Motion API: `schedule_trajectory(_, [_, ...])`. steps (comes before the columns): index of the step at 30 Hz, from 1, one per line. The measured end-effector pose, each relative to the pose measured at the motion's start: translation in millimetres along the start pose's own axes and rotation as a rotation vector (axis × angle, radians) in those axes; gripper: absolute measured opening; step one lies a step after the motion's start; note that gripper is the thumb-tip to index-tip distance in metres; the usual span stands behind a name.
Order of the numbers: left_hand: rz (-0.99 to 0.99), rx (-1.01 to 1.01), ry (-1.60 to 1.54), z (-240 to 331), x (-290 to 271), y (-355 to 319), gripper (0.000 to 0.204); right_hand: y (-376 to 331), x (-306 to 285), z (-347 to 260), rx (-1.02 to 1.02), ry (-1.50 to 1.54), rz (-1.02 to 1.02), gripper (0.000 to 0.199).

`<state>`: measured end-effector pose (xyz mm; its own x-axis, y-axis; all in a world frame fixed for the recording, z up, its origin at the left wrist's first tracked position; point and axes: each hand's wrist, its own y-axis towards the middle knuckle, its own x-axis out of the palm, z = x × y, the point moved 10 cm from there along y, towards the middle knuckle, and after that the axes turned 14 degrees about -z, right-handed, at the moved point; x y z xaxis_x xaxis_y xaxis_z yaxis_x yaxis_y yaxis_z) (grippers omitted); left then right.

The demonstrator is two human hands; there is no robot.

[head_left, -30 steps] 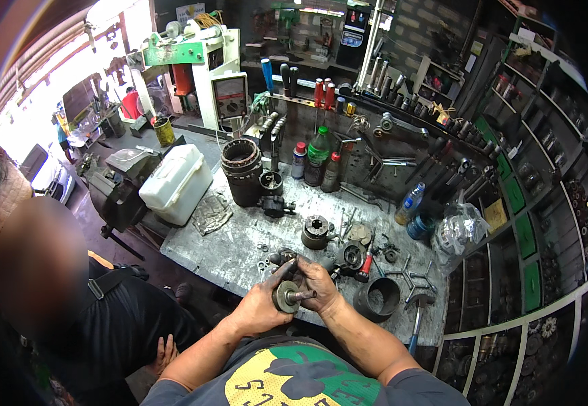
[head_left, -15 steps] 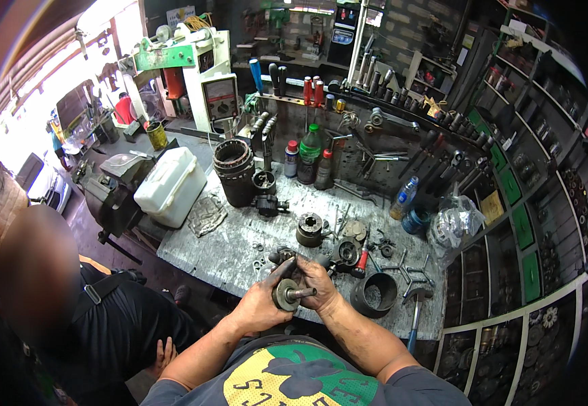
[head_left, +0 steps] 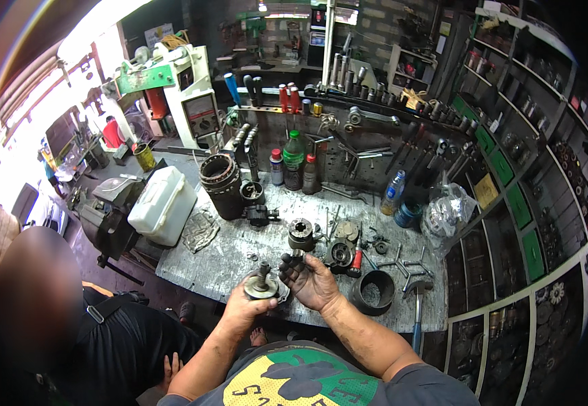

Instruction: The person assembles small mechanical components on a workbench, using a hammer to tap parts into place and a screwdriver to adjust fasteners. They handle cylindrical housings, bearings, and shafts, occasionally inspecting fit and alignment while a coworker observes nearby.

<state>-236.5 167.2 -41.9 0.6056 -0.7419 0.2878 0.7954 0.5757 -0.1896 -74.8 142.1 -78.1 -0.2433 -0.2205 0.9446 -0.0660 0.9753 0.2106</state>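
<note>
My left hand [head_left: 243, 306] is closed around a round metal flange with a shaft [head_left: 261, 287], whose shaft points upward. It is in front of me, over the near edge of the workbench [head_left: 192, 264]. To its right, my right hand [head_left: 314, 283] is half turned up, its blackened fingers curled and the thumb against them. Something small and dark shows at those fingertips, too small to name. Just beyond the right hand stands a slotted metal cylinder [head_left: 301, 235]. A round metal housing [head_left: 341, 253] and a red-handled screwdriver [head_left: 355, 262] lie to its right.
A dark open ring [head_left: 373, 292] and a hammer [head_left: 416, 314] are at the right near edge. A large cylindrical housing [head_left: 220, 193], a white plastic case [head_left: 163, 205] and bottles [head_left: 294, 162] stand farther back. A person [head_left: 125, 331] is close on my left.
My hands have moved apart, the left one shifting left. The flanged shaft, which pointed right, now points upward in my left hand. The right hand has turned its palm up.
</note>
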Motion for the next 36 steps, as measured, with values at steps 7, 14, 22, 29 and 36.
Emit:
schedule_trajectory(7, [0.04, 0.052, -0.225, -12, -16, -12, 0.064, -11, 7, -16, -0.012, 0.062, -0.066, 0.032])
schedule_trajectory(14, [0.117, 0.041, -0.26, -40, -35, -24, 0.07, -16, -9, -13, -0.015, 0.01, 0.029, 0.037])
schedule_trajectory(22, [0.207, 0.073, -0.244, -51, -55, -31, 0.05, -17, -24, -12, 0.013, 0.032, -0.023, 0.037])
schedule_trajectory(29, [0.292, 0.068, -0.285, -77, -81, -45, 0.041, -17, -21, -11, 0.098, -0.288, 0.054, 0.039])
schedule_trajectory(36, [0.333, -0.043, -0.304, -94, -95, -47, 0.041, 44, -46, -31, 0.427, -1.75, 0.127, 0.061])
